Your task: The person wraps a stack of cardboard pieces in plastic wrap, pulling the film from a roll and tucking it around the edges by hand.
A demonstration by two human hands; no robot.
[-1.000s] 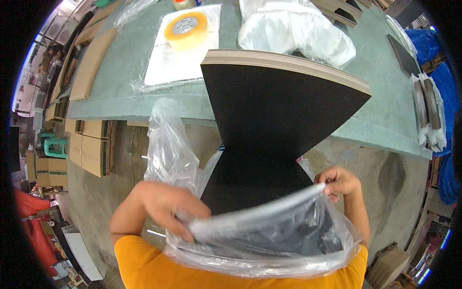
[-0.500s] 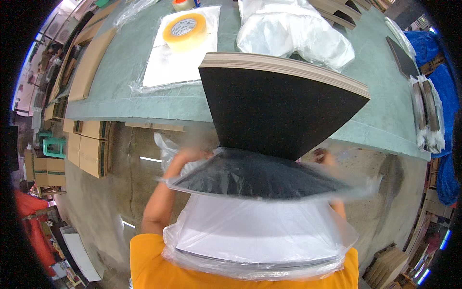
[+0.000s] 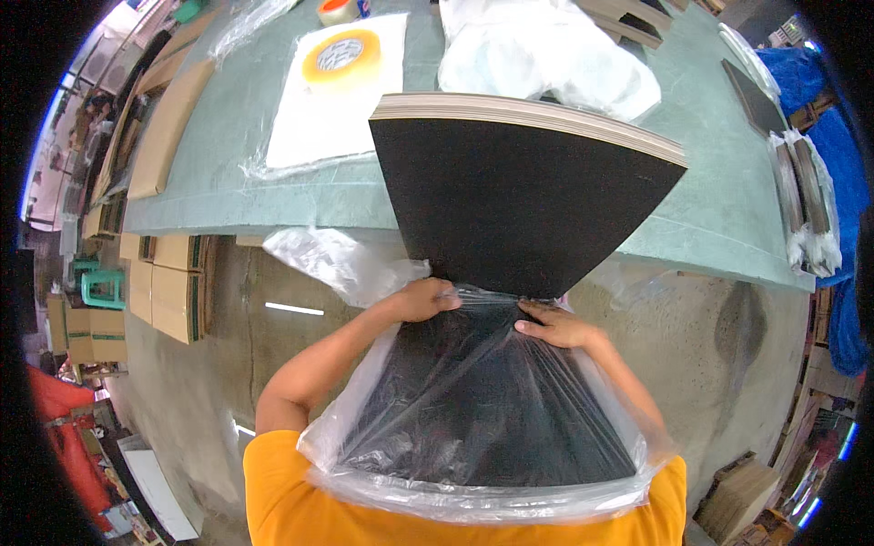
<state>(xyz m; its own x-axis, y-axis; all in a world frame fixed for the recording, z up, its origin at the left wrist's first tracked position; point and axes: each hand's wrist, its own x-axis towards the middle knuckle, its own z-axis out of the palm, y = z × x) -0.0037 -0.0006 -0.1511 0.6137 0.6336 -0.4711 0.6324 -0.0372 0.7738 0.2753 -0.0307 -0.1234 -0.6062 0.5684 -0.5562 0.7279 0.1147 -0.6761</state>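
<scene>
A thick stack of black boards [image 3: 519, 196] with pale layered edges juts over the table's front edge. Between it and my orange shirt lies a black sheet [image 3: 482, 409] covered by a clear plastic bag [image 3: 546, 496]. My left hand [image 3: 426, 299] is closed on the plastic at the sheet's far edge, its thumb pointing inward. Just to the right, my right hand [image 3: 557, 325] pinches the same gathered plastic, thumb toward me. The stack's near end is hidden behind the hands. Loose crumpled plastic [image 3: 332, 264] sticks out beyond my left hand.
The green table [image 3: 228, 196] carries a yellow tape roll [image 3: 341, 56] on a white wrapped pack [image 3: 319, 127]. White plastic bags [image 3: 546, 59] lie farther back. Wrapped boards [image 3: 806, 205] lean at the right end; cartons [image 3: 173, 282] and a green stool [image 3: 102, 287] stand at left.
The black sheet, raised before with white showing below it, now lies down toward my shirt under the plastic. Both hands, blurred earlier, have come inward onto the plastic at its far edge.
</scene>
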